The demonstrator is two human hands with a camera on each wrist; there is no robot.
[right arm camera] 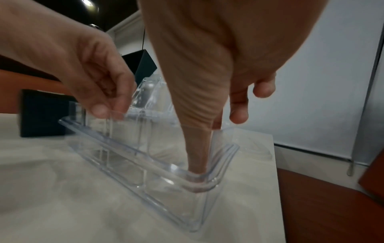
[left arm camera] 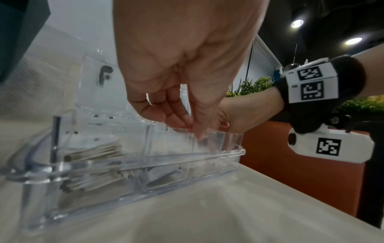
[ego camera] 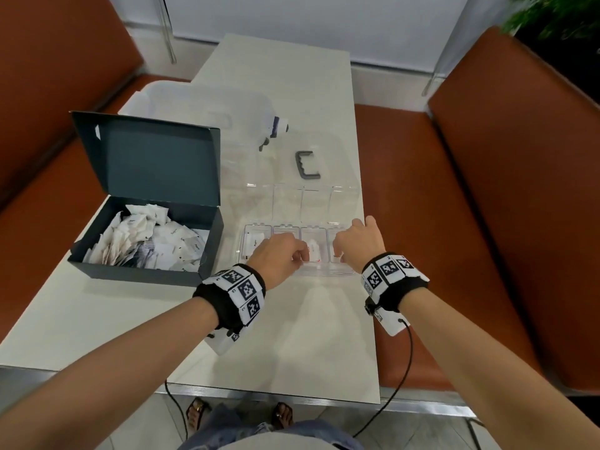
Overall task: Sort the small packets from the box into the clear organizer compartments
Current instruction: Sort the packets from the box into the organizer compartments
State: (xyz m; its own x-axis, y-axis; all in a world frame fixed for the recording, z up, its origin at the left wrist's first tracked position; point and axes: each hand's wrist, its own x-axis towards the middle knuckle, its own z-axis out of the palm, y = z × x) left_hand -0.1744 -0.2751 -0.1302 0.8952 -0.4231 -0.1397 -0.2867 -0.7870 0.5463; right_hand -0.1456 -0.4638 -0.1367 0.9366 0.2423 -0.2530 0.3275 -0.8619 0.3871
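Note:
A dark box [ego camera: 143,271] with its lid up holds several white packets [ego camera: 146,241]. To its right stands the clear organizer [ego camera: 337,271], lid open. My left hand [ego camera: 302,258] hovers over the third compartment. Its thumb and fingers [left arm camera: 199,134] pinch at the rim, apparently holding an upright white packet [ego camera: 314,253]. My right hand [ego camera: 352,245] steadies the right end of the organizer [right arm camera: 129,151]. The thumb [right arm camera: 197,152] presses into the near corner, and the fingers hang straight by the far wall. Flat packets [left arm camera: 93,151] lie in the leftmost compartment.
A grey C-shaped handle [ego camera: 308,165] and a white bottle-like item [ego camera: 276,128] lie behind the organizer. A large clear tub [ego camera: 194,102] stands behind the box. The organizer sits close to the table's right edge [ego camera: 367,287]. Orange benches [ego camera: 454,206] flank the table.

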